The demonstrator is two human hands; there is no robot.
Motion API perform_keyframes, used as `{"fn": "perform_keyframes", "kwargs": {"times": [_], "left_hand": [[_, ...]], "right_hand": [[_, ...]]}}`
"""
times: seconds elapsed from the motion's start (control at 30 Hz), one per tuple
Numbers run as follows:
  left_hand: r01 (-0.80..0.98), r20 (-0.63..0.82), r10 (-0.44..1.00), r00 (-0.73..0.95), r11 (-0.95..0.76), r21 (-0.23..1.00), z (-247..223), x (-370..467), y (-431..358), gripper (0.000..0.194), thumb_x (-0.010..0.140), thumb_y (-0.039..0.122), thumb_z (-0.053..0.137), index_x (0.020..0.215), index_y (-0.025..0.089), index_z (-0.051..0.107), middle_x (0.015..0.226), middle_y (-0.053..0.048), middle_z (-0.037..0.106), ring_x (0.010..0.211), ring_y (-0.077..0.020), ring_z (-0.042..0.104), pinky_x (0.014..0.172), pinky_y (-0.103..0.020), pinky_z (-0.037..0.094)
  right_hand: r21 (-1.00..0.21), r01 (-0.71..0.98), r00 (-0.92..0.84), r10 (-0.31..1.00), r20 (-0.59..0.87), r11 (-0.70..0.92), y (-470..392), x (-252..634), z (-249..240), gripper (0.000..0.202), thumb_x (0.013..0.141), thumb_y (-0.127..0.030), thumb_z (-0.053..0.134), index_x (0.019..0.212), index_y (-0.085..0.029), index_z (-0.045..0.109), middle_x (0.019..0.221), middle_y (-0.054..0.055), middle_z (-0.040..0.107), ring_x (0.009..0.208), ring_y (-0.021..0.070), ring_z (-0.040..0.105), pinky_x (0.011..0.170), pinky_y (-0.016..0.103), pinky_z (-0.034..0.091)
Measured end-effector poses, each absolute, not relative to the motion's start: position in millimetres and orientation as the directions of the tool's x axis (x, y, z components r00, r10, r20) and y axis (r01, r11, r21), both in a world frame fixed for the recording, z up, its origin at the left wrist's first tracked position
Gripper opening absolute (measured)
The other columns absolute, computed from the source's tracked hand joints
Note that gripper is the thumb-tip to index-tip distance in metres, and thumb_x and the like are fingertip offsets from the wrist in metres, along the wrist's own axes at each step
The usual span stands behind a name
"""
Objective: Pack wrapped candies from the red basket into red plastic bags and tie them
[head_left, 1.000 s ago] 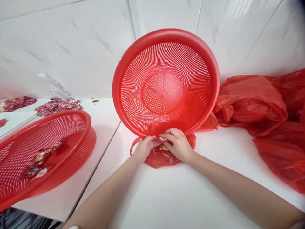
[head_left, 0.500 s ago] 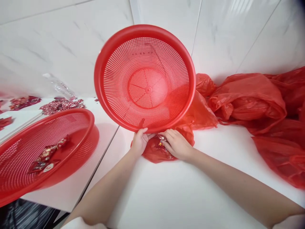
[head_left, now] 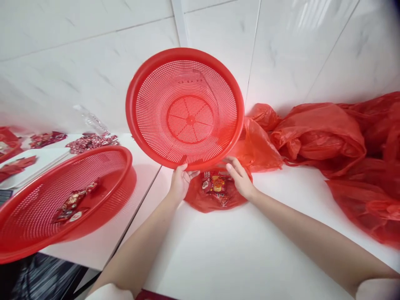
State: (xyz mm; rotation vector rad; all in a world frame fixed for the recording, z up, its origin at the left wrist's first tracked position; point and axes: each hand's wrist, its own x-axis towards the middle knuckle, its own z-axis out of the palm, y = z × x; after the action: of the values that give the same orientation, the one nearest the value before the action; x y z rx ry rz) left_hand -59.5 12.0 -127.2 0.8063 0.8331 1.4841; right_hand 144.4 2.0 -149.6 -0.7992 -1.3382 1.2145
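Note:
A round red perforated plastic basket is tipped up, its inside facing me. At its lower rim my left hand is closed, the thumb over the edge and the fingers underneath. My right hand is open, with fingers apart close to the lower right rim; whether it touches the rim I cannot tell. Between my hands several wrapped snacks, red with some yellow, lie on a thin red plastic bag on the white table.
Another red basket stands left, with a few wrapped snacks inside. Behind it are a heap of small red packets and a clear plastic bottle. Filled red plastic bags line the tiled wall on the right.
My right hand has let go of the wrapped snacks, which now lie uncovered on the bag, and has opened and moved toward the basket rim. The tipped basket sits slightly lower in view.

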Motion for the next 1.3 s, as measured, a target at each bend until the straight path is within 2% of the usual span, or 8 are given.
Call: {"fn": "perform_keyframes", "kwargs": {"times": [0.13,0.27,0.43,0.53,0.63,0.83,1.07,1.3], "left_hand": [[-0.402,0.075,0.997,0.025,-0.059,0.914,-125,-57,7,0.028,0.075,0.030,0.064,0.099,0.016,0.062,0.095,-0.007,0.073,0.083,-0.0215,0.069,0.073,-0.034,0.053],[-0.416,0.162,0.981,0.104,-0.105,0.903,-121,-56,3,0.030,0.073,0.035,0.066,0.097,0.017,0.062,0.097,-0.008,0.072,0.088,-0.0232,0.067,0.072,-0.033,0.052],[-0.463,0.136,0.913,-0.385,-0.319,0.827,-118,-82,17,0.033,0.082,0.046,0.047,0.105,0.023,0.052,0.094,-0.007,0.068,0.076,-0.0175,0.065,0.065,-0.028,0.047],[-0.352,-0.008,0.689,-0.725,-0.360,0.864,-119,-114,31,0.033,0.085,0.041,0.039,0.113,0.024,0.045,0.104,-0.009,0.064,0.064,-0.0131,0.061,0.055,-0.025,0.040],[-0.262,0.041,0.594,-0.803,-0.414,0.872,-120,-138,40,0.046,0.080,0.025,0.045,0.125,0.031,0.036,0.107,-0.004,0.061,0.061,-0.0092,0.058,0.056,-0.022,0.038],[-0.228,0.114,0.630,-0.768,-0.435,0.871,-122,-132,39,0.031,0.073,0.023,0.050,0.103,0.024,0.047,0.089,-0.001,0.063,0.055,-0.0080,0.053,0.055,-0.021,0.035],[-0.342,0.238,0.838,-0.492,-0.437,0.832,-109,-91,20,0.031,0.062,0.023,0.052,0.090,0.018,0.063,0.071,-0.002,0.063,0.054,-0.0100,0.048,0.056,-0.024,0.036],[-0.471,0.209,0.926,-0.314,-0.343,0.813,-108,-84,12,0.026,0.070,0.031,0.046,0.073,0.016,0.068,0.058,-0.004,0.058,0.056,-0.0138,0.052,0.053,-0.025,0.037]], "right_hand": [[-0.873,-0.487,-0.210,0.972,0.106,-0.010,2,141,-137,0.040,0.086,-0.053,0.054,0.111,-0.022,0.054,0.117,0.007,0.066,0.098,0.0208,0.068,0.078,0.036,0.057],[-0.796,-0.603,-0.103,0.995,0.012,-0.053,2,138,-124,0.027,0.080,-0.040,0.065,0.091,-0.017,0.058,0.091,0.006,0.073,0.077,0.0186,0.070,0.068,0.032,0.060],[-0.803,-0.596,-0.022,1.000,0.020,0.003,-2,150,-90,0.023,0.075,-0.033,0.069,0.088,-0.016,0.060,0.081,0.003,0.073,0.065,0.0147,0.069,0.057,0.025,0.058],[-0.793,-0.607,0.031,0.999,0.040,0.051,-3,162,-72,0.022,0.075,-0.033,0.068,0.086,-0.017,0.059,0.078,0.002,0.072,0.062,0.0133,0.067,0.052,0.021,0.055],[-0.758,-0.647,0.056,0.996,0.063,0.084,-3,173,-62,0.018,0.078,-0.032,0.065,0.085,-0.017,0.060,0.074,0.001,0.071,0.060,0.0119,0.066,0.048,0.017,0.052],[-0.740,-0.666,0.119,0.993,0.025,0.099,-3,182,-53,0.012,0.084,-0.028,0.057,0.087,-0.017,0.060,0.074,-0.001,0.070,0.057,0.0104,0.065,0.045,0.016,0.051],[-0.748,-0.663,0.114,0.992,-0.062,0.029,-6,179,-53,0.011,0.085,-0.027,0.055,0.087,-0.017,0.060,0.073,0.000,0.070,0.057,0.0118,0.066,0.044,0.018,0.050],[-0.779,-0.627,0.082,0.996,-0.037,0.023,-4,177,-59,0.012,0.081,-0.030,0.059,0.083,-0.018,0.059,0.076,0.002,0.072,0.059,0.0132,0.068,0.033,0.015,0.037]]}}
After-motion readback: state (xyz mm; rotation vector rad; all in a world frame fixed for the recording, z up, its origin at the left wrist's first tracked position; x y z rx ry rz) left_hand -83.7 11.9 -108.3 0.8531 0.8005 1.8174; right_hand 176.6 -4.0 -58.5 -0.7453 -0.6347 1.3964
